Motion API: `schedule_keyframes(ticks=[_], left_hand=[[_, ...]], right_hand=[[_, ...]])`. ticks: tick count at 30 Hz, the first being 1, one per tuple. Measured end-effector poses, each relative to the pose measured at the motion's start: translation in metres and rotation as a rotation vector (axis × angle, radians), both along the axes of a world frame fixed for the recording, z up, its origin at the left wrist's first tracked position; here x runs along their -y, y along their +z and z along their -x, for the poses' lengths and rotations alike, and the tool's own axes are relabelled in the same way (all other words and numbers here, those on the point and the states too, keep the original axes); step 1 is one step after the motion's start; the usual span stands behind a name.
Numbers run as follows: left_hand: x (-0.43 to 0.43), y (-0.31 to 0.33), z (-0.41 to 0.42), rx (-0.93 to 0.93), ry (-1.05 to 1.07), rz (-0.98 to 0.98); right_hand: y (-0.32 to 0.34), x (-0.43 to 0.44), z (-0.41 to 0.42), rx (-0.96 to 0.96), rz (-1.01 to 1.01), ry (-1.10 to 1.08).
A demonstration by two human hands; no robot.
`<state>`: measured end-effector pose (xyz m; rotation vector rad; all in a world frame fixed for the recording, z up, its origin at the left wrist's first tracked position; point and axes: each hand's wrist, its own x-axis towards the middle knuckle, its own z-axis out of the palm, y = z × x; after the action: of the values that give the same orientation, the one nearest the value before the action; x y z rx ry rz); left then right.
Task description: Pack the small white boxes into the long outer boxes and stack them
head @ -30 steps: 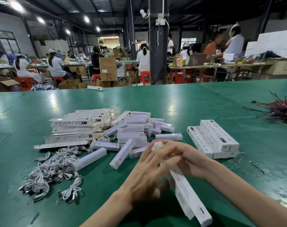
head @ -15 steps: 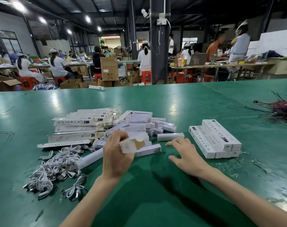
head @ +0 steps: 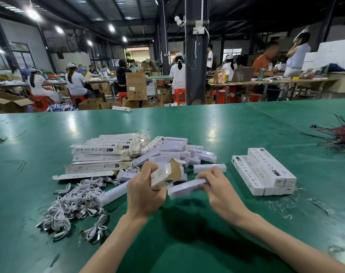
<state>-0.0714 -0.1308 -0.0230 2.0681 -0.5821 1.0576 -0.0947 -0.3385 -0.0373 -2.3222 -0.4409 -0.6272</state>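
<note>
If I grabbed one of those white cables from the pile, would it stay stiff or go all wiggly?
Probably wiggly: the white cables lie in loose coils, so one would likely droop. They look tangled, so neighbours may lift too. Thin as they are, likely light.

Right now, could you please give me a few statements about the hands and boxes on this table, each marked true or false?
1. The left hand holds an outer box with its end flap open. True.
2. The right hand is empty. False: it grips a small box.
3. The stack lies to the right of both hands. True.
4. The cables are piled on the stack. False: they lie on the table, left of the hands.
</note>
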Motion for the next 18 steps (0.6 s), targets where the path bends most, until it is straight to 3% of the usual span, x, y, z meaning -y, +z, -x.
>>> schedule_keyframes(ticks=[5,7,11,18], left_hand=[[-0.001,0.001,-0.002,-0.085,0.126,0.009],[-0.002,-0.001,-0.004,-0.128,0.152,-0.014],[0.000,-0.004,-0.003,-0.145,0.137,-0.165],[0.000,-0.004,0.000,-0.147,0.094,-0.220]], right_hand=[[0.044,0.008,0.026,0.338,-0.516,0.049],[0.055,0.010,0.033,0.401,-0.608,0.126],[0.060,0.007,0.038,0.383,-0.518,0.145],[0.050,0.012,0.029,0.389,-0.383,-0.005]])
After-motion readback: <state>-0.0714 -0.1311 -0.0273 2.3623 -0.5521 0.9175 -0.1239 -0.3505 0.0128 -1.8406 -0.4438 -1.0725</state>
